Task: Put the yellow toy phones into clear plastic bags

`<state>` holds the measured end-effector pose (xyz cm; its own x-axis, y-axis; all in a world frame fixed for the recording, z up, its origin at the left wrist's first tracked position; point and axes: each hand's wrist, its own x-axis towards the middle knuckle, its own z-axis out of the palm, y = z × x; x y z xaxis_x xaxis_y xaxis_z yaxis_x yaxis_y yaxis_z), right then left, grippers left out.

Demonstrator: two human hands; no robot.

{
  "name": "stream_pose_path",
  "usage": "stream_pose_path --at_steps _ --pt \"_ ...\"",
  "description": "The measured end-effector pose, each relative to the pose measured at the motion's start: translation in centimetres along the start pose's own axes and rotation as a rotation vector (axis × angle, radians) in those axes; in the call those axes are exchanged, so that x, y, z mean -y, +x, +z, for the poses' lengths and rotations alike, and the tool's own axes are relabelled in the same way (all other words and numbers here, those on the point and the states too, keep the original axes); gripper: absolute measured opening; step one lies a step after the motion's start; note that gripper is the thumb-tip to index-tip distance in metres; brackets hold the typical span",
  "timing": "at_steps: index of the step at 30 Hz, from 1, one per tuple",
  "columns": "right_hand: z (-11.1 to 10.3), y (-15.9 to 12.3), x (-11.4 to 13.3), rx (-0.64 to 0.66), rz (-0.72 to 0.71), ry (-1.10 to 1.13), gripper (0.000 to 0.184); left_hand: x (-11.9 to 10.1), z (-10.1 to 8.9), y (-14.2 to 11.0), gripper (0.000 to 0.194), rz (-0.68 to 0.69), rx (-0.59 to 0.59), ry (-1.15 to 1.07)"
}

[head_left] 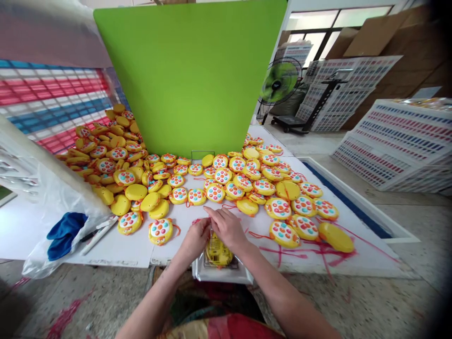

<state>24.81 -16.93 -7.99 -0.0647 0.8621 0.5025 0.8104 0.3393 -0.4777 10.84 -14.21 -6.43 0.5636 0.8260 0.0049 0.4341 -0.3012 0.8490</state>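
A yellow toy [219, 254] with a printed barcode showing lies inside a clear plastic bag [206, 272], at the table's front edge before me. The bag appears to rest on a stack of flat clear bags. My left hand [198, 238] pinches the bag's far end with closed fingers. Right beside it, my right hand [228, 229] is closed over the same end, fingertips almost meeting the left ones. What exactly sits between the fingers is partly hidden. Several yellow toys with coloured buttons, like this toy [160, 231], lie beyond both hands.
A heap of the toys [116, 141] fills the left side. A green board [194, 75] stands upright behind them. Blue cloth [66, 235] and a white marker [99, 236] lie at left. Crates [399, 146], a floor scale [289, 123] and a fan [280, 82] stand right.
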Motion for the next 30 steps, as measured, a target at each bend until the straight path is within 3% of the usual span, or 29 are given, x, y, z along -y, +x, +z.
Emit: stream_pose_path --at_steps 3,5,8,10,12,14,18,21,23,25,27,30 --pt "0.1 0.1 -1.0 -0.141 0.215 0.219 0.039 -0.1 0.1 0.2 0.030 0.048 -0.003 0.003" --pt "-0.7 -0.3 -2.5 -0.297 0.406 0.393 0.033 0.4 0.4 0.4 0.028 0.004 -0.002 -0.056" --pt "-3.7 -2.6 -5.8 -0.512 0.611 0.648 0.023 2.1 0.8 0.7 0.026 -0.182 0.006 -0.249" --pt "-6.3 -5.5 -8.1 -0.527 0.663 0.839 0.018 3.4 1.1 0.9 0.024 -0.302 -0.002 -0.405" --pt "-8.9 -9.1 -9.7 -0.444 0.706 0.905 0.015 4.5 1.2 1.1 0.022 -0.344 -0.011 -0.523" --pt "-11.1 -12.6 -10.4 -0.278 0.774 0.823 0.010 5.1 1.3 1.3 0.021 -0.340 -0.015 -0.580" --pt "-14.4 -16.5 -9.0 0.303 0.848 0.456 0.013 5.2 1.2 1.5 0.020 -0.350 -0.005 -0.600" --pt "-16.1 -15.7 -7.2 0.471 0.742 0.546 0.032 5.0 1.0 1.5 0.025 -0.348 0.004 -0.593" --pt "-16.2 -13.7 -6.4 0.453 0.570 0.742 0.037 4.9 0.8 1.5 0.029 -0.336 0.014 -0.569" --pt "-15.0 -10.9 -6.0 0.361 0.461 0.821 0.044 4.9 0.9 1.4 0.031 -0.315 0.024 -0.550" --pt "-12.6 -8.0 -5.9 0.312 0.576 0.550 0.039 5.0 1.0 1.3 0.029 -0.295 0.018 -0.556" --pt "-8.1 -4.3 -5.9 0.257 0.601 0.191 0.037 5.1 1.4 1.3 0.026 -0.288 -0.008 -0.588"
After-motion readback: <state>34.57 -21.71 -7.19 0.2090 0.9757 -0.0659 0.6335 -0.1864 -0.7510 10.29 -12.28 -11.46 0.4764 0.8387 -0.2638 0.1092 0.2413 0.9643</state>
